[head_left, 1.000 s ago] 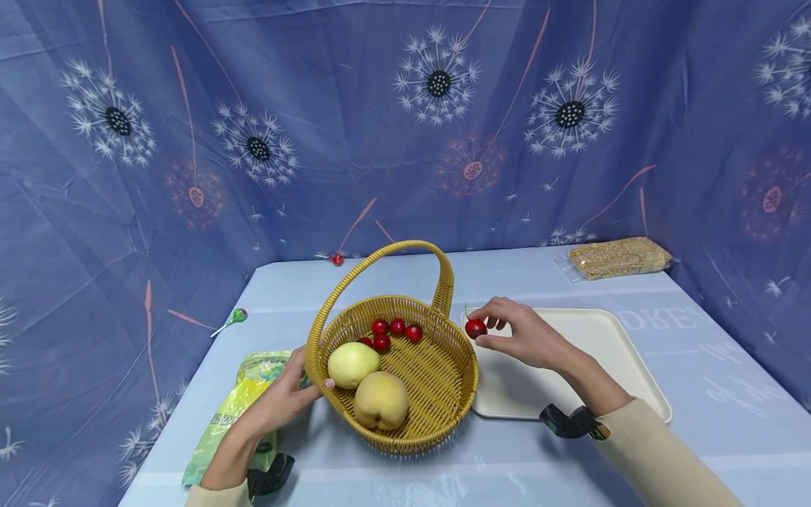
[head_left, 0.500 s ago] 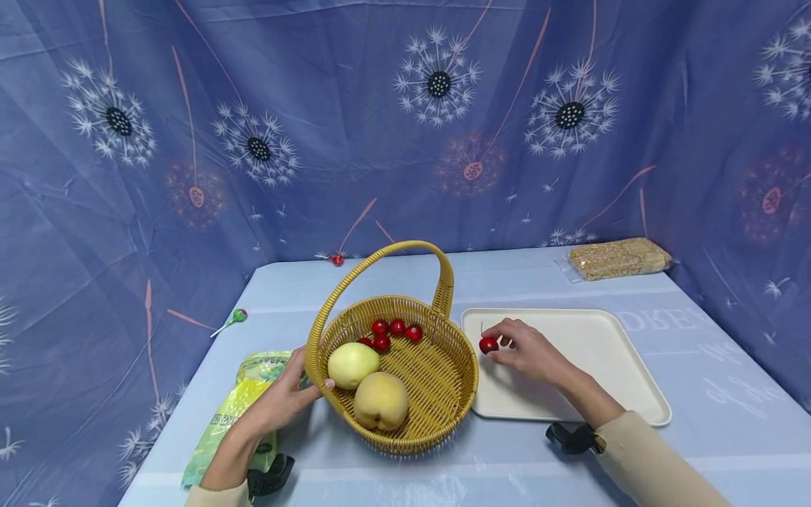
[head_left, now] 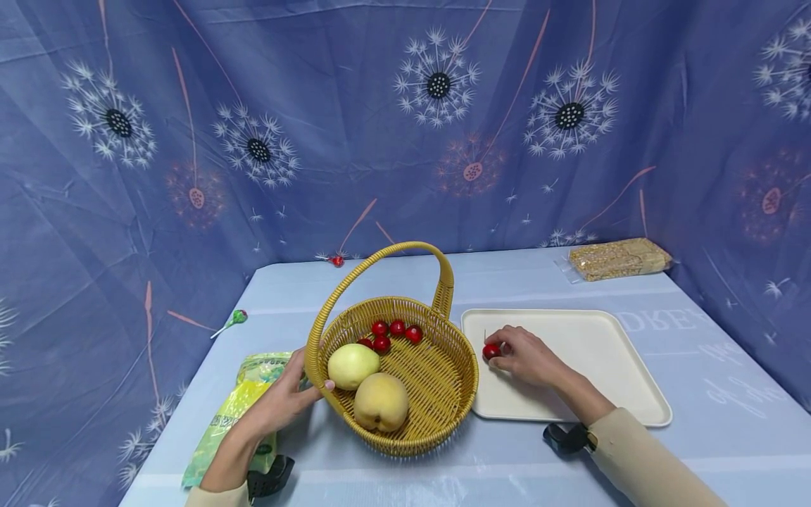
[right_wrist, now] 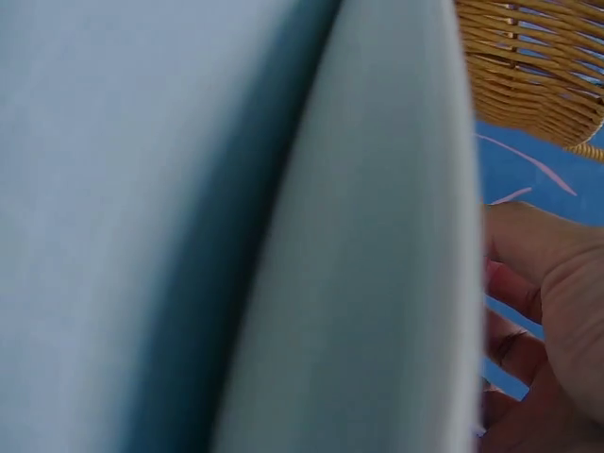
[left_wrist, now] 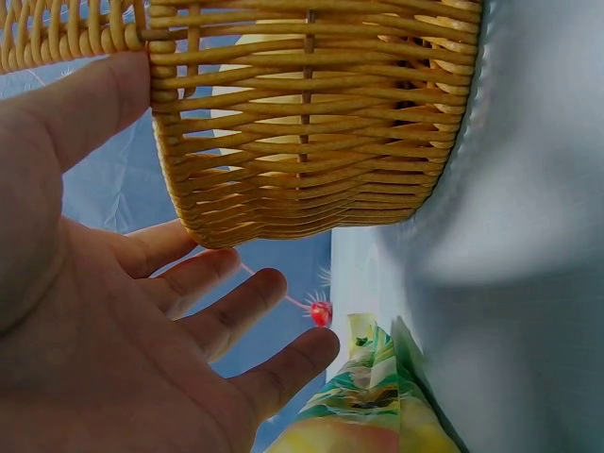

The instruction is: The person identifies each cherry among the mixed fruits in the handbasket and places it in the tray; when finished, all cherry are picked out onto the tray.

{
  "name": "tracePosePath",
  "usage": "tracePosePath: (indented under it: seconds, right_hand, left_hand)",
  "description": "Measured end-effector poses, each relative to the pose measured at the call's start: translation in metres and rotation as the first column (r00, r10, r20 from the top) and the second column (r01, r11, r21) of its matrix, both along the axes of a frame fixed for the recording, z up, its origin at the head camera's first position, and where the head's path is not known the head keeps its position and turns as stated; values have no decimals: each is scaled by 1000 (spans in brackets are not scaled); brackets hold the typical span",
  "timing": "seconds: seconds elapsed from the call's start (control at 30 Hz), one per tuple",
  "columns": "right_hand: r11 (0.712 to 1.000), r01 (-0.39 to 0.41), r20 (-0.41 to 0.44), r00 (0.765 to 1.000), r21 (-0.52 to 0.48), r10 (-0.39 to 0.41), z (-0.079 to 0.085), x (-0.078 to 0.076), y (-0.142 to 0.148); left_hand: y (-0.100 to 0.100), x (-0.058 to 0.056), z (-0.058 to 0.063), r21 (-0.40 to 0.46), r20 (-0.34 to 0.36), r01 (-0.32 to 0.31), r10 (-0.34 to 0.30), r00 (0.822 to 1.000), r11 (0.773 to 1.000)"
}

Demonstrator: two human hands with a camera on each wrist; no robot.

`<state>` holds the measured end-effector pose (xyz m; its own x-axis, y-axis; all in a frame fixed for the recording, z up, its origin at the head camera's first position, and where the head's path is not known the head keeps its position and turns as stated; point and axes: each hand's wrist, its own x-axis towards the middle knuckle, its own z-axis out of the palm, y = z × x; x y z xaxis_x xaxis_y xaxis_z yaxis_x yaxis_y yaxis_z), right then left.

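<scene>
In the head view, a tan wicker basket (head_left: 437,377) with a tall arched handle sits in the middle of the table. Inside lie a smooth pale green fruit (head_left: 353,365), a round peach-like yellow fruit (head_left: 381,401) and several red cherries (head_left: 381,343). My left hand (head_left: 288,394) holds the basket's left side, thumb against the rim in the left wrist view, other fingers spread along its outside. Over the left part of a cream tray (head_left: 589,338), my right hand (head_left: 529,358) pinches a stemmed cherry (head_left: 491,351), low to the tray surface; the tray wall hides part of that hand in the right wrist view.
A green and yellow packet (head_left: 222,422) lies under and beside my left forearm. A green lollipop (head_left: 237,316) is at the left edge, a red lollipop (head_left: 337,260) at the back edge. A clear-wrapped grain-coloured pack (head_left: 619,258) lies at the back right.
My right hand has moved the cherry from beside the basket rim rightward and down to the tray's surface. My left hand and the basket have stayed in place.
</scene>
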<state>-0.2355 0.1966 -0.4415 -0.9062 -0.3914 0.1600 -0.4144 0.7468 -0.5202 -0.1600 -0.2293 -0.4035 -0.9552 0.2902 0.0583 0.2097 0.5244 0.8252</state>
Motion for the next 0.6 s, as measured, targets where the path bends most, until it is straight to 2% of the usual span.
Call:
tracePosePath:
  seconds: [0.3, 0.6]
  right_hand:
    - [999, 11, -8, 1000, 38, -11, 0, 0, 1]
    - [999, 31, -30, 999, 15, -31, 15, 3, -1]
  left_hand:
    - [0, 0, 0, -1, 0, -1, 1, 1000, 1000]
    - [0, 0, 1, -9, 6, -6, 6, 1000, 1000]
